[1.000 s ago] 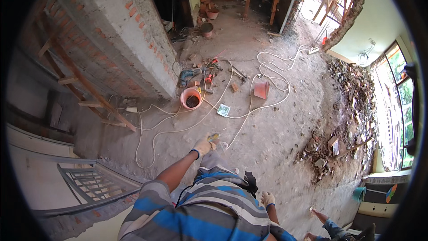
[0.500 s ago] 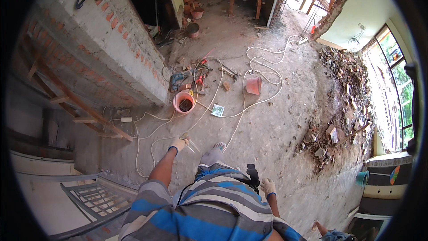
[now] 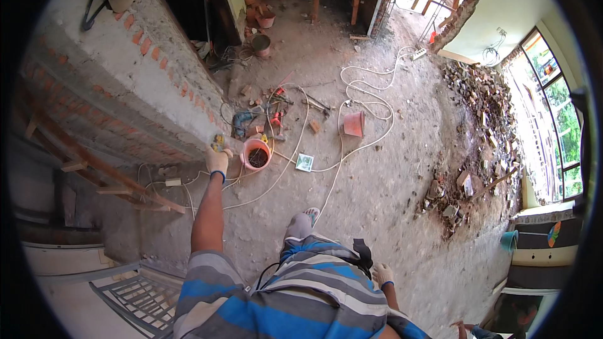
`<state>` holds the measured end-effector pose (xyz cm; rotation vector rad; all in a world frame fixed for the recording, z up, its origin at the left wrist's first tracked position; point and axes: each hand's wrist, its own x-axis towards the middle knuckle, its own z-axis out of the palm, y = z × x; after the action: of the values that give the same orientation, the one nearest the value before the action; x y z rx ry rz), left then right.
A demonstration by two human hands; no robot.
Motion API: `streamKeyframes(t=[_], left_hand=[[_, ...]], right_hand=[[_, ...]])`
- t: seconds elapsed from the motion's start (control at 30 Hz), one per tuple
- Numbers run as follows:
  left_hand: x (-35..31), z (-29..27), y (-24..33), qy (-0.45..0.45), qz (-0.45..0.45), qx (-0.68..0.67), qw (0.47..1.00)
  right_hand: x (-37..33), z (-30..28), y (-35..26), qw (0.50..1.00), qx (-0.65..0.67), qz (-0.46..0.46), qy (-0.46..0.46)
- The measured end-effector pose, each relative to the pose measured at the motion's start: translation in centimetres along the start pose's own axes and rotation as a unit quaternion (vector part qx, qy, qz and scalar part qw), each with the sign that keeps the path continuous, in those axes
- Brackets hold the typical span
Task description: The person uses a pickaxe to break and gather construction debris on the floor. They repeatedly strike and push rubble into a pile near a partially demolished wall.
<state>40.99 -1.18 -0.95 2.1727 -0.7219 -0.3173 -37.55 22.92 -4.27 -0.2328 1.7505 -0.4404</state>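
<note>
My left hand (image 3: 217, 161), in a pale work glove, reaches forward beside the brick-and-plaster wall. Its fingers are closed around a small yellowish tool (image 3: 218, 143) whose kind I cannot make out. Just right of it stands a pink bucket (image 3: 244, 158) with dark contents. A blue power tool (image 3: 240, 122) lies on the floor beyond, near several red and yellow hand tools. At my right side hangs my right hand (image 3: 382, 274), also gloved, with loosely bent fingers and nothing visible in them.
A pale cable (image 3: 370, 143) loops over the dusty floor past a second pink bucket (image 3: 353, 124) and a small square box (image 3: 304, 162). Rubble (image 3: 480, 119) lies along the right wall. A wooden ladder (image 3: 103, 150) leans at left. Another person's hand (image 3: 461, 326) shows lower right.
My left hand has swung forward and left, from beside my leg to near the wall and bucket, carrying the tool. My right hand still hangs at my side.
</note>
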Motion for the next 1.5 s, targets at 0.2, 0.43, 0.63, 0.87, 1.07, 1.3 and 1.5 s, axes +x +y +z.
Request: streamKeyframes(t=[0.2, 0.43, 0.63, 0.87, 1.07, 1.3, 1.5], left_hand=[[6.7, 2.1, -2.5, -0.056, -0.056, 0.067, 0.995], [-4.6, 10.6, -11.8, -0.398, 0.075, 0.331, 0.852], [-30.8, 15.7, -13.1, -0.581, 0.014, 0.252, 0.774], [-21.0, 13.0, -11.8, -0.672, 0.290, 0.274, 0.624], [-10.2, 12.9, -6.7, -0.505, 0.238, 0.368, 0.744], [-12.5, 18.8, -3.5, -0.501, 0.124, 0.244, 0.821], [-20.5, 19.1, -2.3, -0.643, 0.438, 0.266, 0.570]], right_hand=[[-2.3, 3.0, -1.9, 0.999, 0.029, -0.019, 0.041], [-3.2, 7.2, -2.6, 0.997, 0.000, -0.069, 0.023], [-3.4, 8.2, -3.0, 0.983, -0.150, -0.105, 0.011], [-3.4, 8.9, -4.6, 0.997, -0.013, -0.056, 0.057], [-3.3, 9.0, -4.6, 0.996, 0.009, -0.058, 0.067], [-3.7, 10.2, -0.8, 0.993, -0.051, -0.037, 0.102], [-5.3, 11.0, 0.4, 0.978, -0.137, -0.069, 0.138]])
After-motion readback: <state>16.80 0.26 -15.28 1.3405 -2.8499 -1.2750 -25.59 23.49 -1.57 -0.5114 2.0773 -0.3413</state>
